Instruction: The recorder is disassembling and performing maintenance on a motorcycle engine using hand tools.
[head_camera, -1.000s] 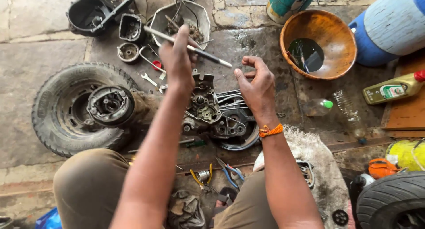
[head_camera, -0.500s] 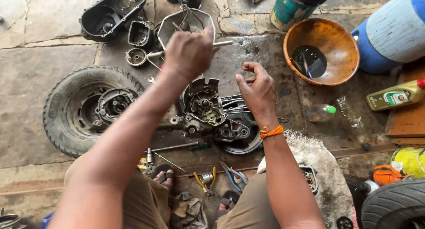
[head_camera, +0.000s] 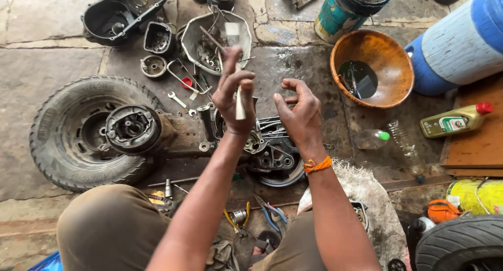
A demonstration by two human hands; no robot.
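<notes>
fingers of the left hand are closed around a slim metal tool, held upright above the engine casing. right hand is held just beside it, fingers curled loosely, nothing gripped. a tyre is seen left.

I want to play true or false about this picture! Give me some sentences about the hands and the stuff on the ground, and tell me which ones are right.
1. The left hand holds a slim metal tool. True.
2. The right hand grips a pair of pliers. False: it holds no pliers; the yellow-handled pliers lie on the ground.
3. The orange bowl has dark liquid in it. True.
4. The tyre lies on the person's right. False: it lies on the left, beside the engine.
5. An orange band is on the right wrist. True.
</notes>
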